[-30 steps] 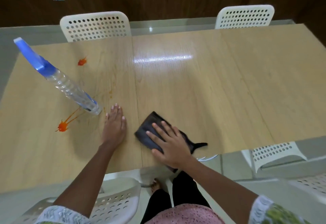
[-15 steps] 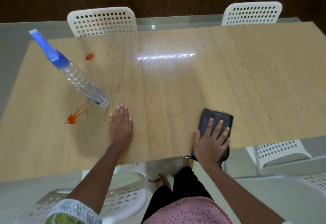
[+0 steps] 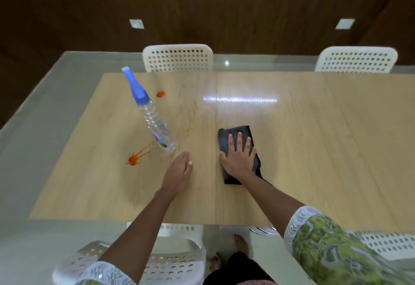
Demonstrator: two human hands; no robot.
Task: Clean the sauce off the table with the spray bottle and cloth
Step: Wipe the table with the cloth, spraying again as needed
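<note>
Fingers of your right hand [image 3: 239,158] lie spread flat on the cloth [image 3: 241,134]; left hand [image 3: 178,170] rests open, spray bottle [image 3: 155,118] at its 11 o'clock.

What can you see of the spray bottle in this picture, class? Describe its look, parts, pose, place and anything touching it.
The spray bottle has a clear ribbed plastic body and a blue spray head with a long nozzle. It stands on the left part of the wooden table and appears to lean away in this wide view. A small label shows near its base. Orange sauce streaks run up to its base. The left hand lies near it, not touching.
</note>
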